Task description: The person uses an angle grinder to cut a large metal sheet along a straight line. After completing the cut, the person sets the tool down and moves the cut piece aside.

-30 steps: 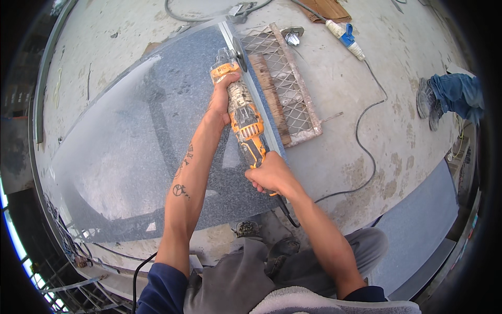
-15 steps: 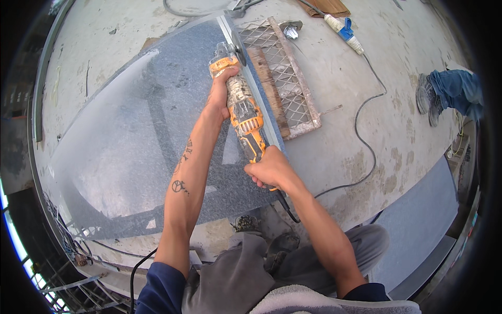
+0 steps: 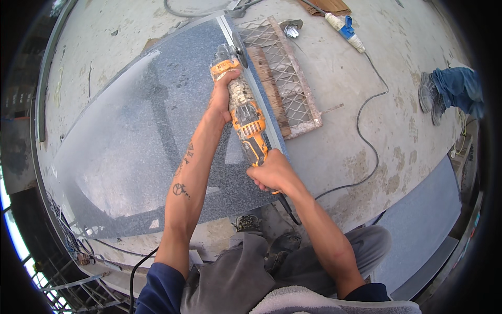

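Note:
Both of my hands hold an orange and grey angle grinder (image 3: 243, 107), worn and dusty. Near its head, my left hand (image 3: 224, 94) wraps around the body. My right hand (image 3: 273, 170) grips the rear handle, where the black power cord comes out. The grinder's disc (image 3: 241, 56) stands at the right edge of a large grey speckled stone slab (image 3: 115, 136), beside a pale metal straightedge (image 3: 265, 112) lying along that edge. Whether the disc touches the stone, I cannot tell. White dust coats much of the slab's left part.
Right of the slab lie a wooden plank (image 3: 269, 86) and a rusty mesh frame (image 3: 294, 78). A white and blue cable connector (image 3: 345, 31) rests on the concrete, its black cord (image 3: 361, 125) curving toward me. Another person's shoes (image 3: 430, 97) are at the far right, above a grey slab (image 3: 418, 225).
The grinder and both hands have shifted very slightly toward me along the straightedge. My grip is the same. The other person's feet appear slightly further right.

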`<state>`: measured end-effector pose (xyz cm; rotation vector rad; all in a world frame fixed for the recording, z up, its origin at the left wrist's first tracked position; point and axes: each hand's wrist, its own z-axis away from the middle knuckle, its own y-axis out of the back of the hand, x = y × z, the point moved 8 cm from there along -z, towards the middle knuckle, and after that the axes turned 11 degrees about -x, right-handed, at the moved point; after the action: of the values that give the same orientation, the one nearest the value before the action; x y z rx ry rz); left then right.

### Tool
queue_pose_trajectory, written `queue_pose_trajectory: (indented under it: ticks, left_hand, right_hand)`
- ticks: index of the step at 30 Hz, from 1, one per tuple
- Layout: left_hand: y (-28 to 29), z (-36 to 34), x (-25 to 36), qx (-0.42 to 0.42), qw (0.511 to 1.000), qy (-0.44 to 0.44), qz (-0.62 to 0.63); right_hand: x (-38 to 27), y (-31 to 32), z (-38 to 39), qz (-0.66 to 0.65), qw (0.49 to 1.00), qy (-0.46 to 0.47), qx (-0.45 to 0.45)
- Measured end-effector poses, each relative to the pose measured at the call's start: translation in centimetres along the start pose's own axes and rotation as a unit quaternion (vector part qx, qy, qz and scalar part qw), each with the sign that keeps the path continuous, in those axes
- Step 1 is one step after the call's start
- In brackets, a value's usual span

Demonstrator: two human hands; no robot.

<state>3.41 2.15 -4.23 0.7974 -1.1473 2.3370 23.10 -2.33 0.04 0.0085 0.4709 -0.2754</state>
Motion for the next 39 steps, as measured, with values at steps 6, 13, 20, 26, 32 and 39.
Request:
queue_pose_trajectory:
  ticks: [6, 13, 20, 26, 32, 39]
  left_hand:
    - [0.0, 0.6, -0.4, 0.002, 1.0, 0.022, 0.007]
    - [0.4, -1.3, 1.0, -0.002, 1.0, 0.007, 0.003]
    - [0.9, -1.5, 0.9, 0.01, 1.0, 0.008, 0.0]
    - [0.8, -1.3, 0.6, 0.001, 1.0, -0.007, 0.001]
    - [1.1, -2.5, 1.9, 0.0, 1.0, 0.0, -0.015]
    - [0.5, -0.5, -0.2, -0.007, 1.0, 0.003, 0.013]
  right_hand:
    - [0.1, -0.1, 0.9, 0.005, 1.0, 0.01, 0.003]
    - [-1.8, 0.2, -0.6, -0.02, 0.999, 0.033, -0.009]
    - [-1.6, 0.2, -0.7, -0.026, 0.999, 0.025, -0.008]
    - [-1.4, 0.0, -0.4, -0.027, 0.999, 0.027, -0.011]
    - [-2.9, 0.6, -1.2, -0.028, 0.999, 0.032, -0.015]
    - [-0.7, -0.4, 0.3, -0.038, 0.999, 0.031, -0.011]
